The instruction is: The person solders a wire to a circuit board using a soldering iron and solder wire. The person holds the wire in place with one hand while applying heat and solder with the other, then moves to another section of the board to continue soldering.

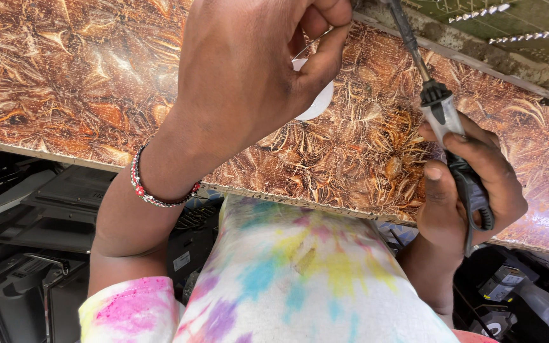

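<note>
Left hand (249,70) pinches white piece (316,101) on desk (65,82) | right hand (471,190) grips soldering iron (443,114), shaft slanting up-left toward the pinch.

Free room and obstacles over the patterned brown tabletop (65,76). The left stretch of its surface lies bare, open to a pass. At centre, the left hand (249,70) covers most of a white round object (318,101), barring approach from the near side. The tool (443,114) gripped in the right hand (471,190) slants up across the right part. A circuit board (509,25) borders the far edge. Dark equipment (33,254) crowds the space beneath the near edge.
</note>
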